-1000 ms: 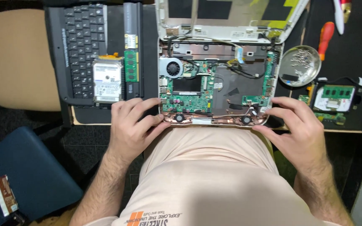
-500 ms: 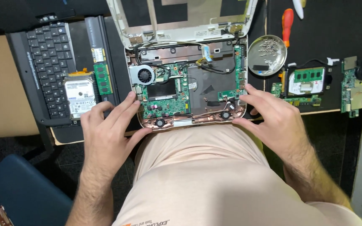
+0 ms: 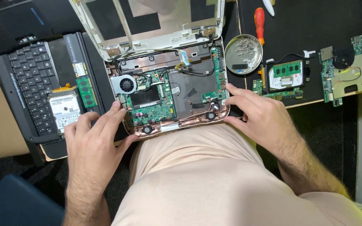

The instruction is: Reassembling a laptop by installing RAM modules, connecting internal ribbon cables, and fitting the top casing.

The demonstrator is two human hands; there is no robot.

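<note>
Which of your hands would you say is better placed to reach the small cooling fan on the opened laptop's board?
Left: the left hand rests at the board's left edge just below the fan; the right hand is across the laptop.

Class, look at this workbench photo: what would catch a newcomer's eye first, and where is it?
First, the opened laptop at centre, lid tilted back, its green board and round fan bare. The left hand rests at its left front corner, the right hand at its right edge. Next, the round metal dish of screws to its upper right, beside a red screwdriver, and the loose keyboard at far left.
</note>
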